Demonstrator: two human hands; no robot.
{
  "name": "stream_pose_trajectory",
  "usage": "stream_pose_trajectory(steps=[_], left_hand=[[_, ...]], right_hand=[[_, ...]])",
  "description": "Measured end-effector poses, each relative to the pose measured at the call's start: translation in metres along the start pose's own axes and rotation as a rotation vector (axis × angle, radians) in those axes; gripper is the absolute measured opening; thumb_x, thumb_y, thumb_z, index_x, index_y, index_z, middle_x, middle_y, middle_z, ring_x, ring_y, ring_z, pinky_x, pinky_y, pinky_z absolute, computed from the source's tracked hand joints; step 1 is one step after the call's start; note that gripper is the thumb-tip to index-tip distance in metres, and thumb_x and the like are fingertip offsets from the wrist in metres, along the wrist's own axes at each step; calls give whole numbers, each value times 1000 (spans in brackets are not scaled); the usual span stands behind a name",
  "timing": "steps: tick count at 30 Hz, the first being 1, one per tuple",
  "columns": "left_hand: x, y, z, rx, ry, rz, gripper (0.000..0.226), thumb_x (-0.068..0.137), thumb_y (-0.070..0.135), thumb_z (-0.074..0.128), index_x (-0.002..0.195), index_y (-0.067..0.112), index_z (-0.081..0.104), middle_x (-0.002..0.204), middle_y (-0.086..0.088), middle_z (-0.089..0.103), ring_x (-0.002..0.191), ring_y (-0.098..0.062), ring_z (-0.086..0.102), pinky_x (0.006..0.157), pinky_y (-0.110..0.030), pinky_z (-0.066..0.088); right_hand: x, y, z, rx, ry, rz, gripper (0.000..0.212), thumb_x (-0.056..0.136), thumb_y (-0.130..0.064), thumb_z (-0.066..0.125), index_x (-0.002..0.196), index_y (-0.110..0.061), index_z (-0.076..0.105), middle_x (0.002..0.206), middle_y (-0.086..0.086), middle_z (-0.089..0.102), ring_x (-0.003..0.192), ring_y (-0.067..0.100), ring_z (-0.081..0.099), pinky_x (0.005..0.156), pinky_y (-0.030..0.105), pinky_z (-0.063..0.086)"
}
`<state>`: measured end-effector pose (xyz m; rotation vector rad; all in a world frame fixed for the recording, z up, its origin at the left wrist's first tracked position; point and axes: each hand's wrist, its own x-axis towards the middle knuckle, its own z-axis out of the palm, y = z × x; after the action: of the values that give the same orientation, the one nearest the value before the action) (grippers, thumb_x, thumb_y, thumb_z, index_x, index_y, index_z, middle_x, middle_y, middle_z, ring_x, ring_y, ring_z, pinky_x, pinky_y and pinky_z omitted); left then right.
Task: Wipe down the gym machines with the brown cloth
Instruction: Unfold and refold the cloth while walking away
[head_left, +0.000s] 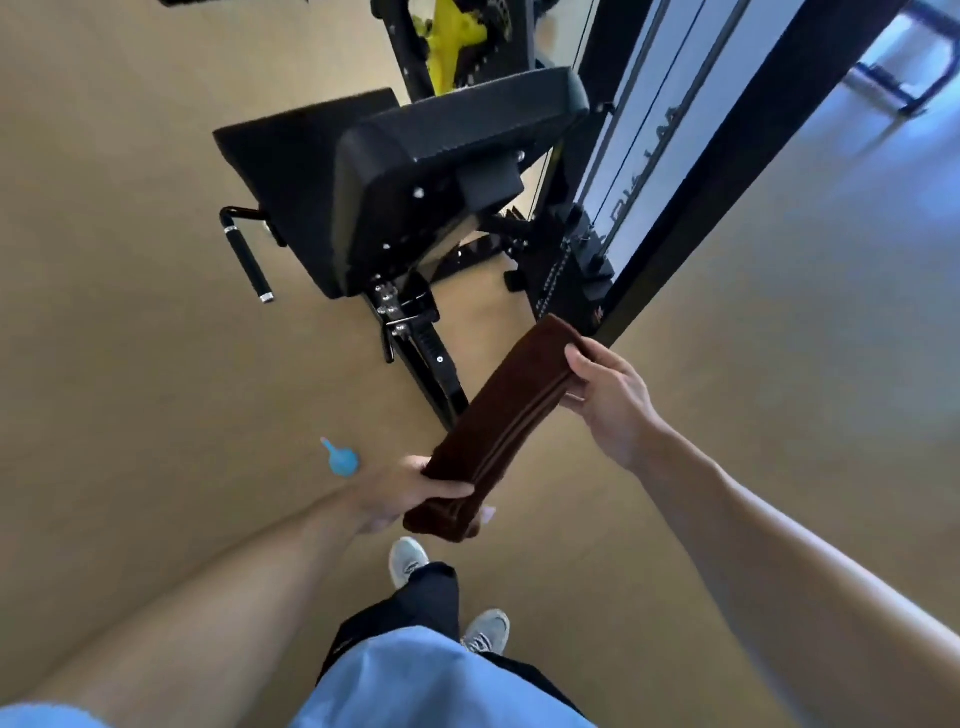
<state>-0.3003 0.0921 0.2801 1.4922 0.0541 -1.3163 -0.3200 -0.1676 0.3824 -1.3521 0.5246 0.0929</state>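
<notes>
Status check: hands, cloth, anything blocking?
Left hand and right hand grip folded cloth, one at each end. Not on machine yet. Path clear.

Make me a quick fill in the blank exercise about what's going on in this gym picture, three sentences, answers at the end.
1. Both hands hold a folded cloth whose colour is ____.
2. The left hand grips the cloth's near end, and the ____ hand grips its far end.
3. The cloth is not yet touching the black padded ____ of the machine.

Missing words: brown; right; seat
</notes>
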Motion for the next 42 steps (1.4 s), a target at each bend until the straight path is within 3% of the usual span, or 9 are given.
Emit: stream_pose_trajectory(steps=[6, 12, 15, 19, 23, 28, 32, 39, 42], left_hand=[[40, 16, -32, -277, 151, -94, 50, 82, 36, 75, 121, 5, 67, 109, -14, 75, 91, -25, 73, 66, -28, 56], [88, 30, -72, -318, 382, -141, 33, 91, 26, 69, 121, 12, 67, 105, -11, 77, 98, -31, 73, 82, -40, 59], [104, 43, -78, -303, 510, -111, 27, 92, 22, 68, 119, 16, 67, 104, -10, 76, 92, -28, 73, 73, -35, 59], [124, 53, -77, -315, 694, -88, 35, 87, 16, 75, 122, 16, 67, 105, -9, 73, 85, -21, 69, 68, -29, 55], [146, 60, -61, -362, 865, -100, 42, 81, 12, 80, 120, 9, 66, 105, -15, 72, 78, -27, 68, 59, -29, 53], [180, 63, -38, -422, 992, -102, 47, 79, 10, 80, 123, 8, 64, 110, -22, 70, 69, -30, 66, 57, -32, 53], [214, 70, -22, -434, 1077, -81, 45, 79, 7, 79, 122, 10, 66, 109, -15, 71, 80, -28, 69, 64, -34, 58], [261, 57, -42, -393, 1187, -99, 41, 81, 10, 79, 120, 14, 65, 105, -4, 67, 91, -24, 66, 79, -31, 54], [290, 30, -71, -375, 1207, -81, 47, 77, 11, 81, 120, 17, 64, 111, -6, 69, 95, -29, 69, 85, -40, 58]], right_hand=[[102, 5, -22, -203, -48, 105, 28, 108, -18, 49, 129, -9, 64, 111, 12, 74, 98, 23, 73, 96, 42, 58], [182, 28, -37, -463, 11, 232, 21, 103, -27, 60, 120, -24, 71, 111, 11, 74, 101, 20, 70, 98, 45, 57], [205, 33, -43, -620, 27, 309, 30, 97, -33, 68, 126, -24, 70, 104, 3, 70, 80, 13, 60, 75, 30, 58], [234, 36, -52, -746, -20, 414, 20, 93, -32, 73, 113, -32, 69, 76, -5, 58, 62, 13, 47, 61, 28, 50], [259, 40, -68, -813, -113, 518, 8, 93, -25, 72, 97, -18, 75, 53, -4, 47, 41, 12, 37, 39, 21, 23], [290, 47, -93, -682, -226, 535, 6, 98, -21, 65, 101, -20, 70, 86, 1, 80, 65, 16, 73, 54, 24, 48], [320, 66, -111, -566, -230, 567, 6, 101, -17, 62, 102, -21, 67, 99, 4, 79, 83, 23, 76, 78, 38, 62], [360, 109, -97, -580, -267, 562, 8, 102, -17, 59, 104, -19, 67, 108, 6, 74, 98, 26, 73, 77, 37, 62], [379, 140, -83, -549, -272, 510, 11, 101, -13, 58, 107, -16, 67, 114, 11, 72, 107, 31, 70, 79, 37, 61]])
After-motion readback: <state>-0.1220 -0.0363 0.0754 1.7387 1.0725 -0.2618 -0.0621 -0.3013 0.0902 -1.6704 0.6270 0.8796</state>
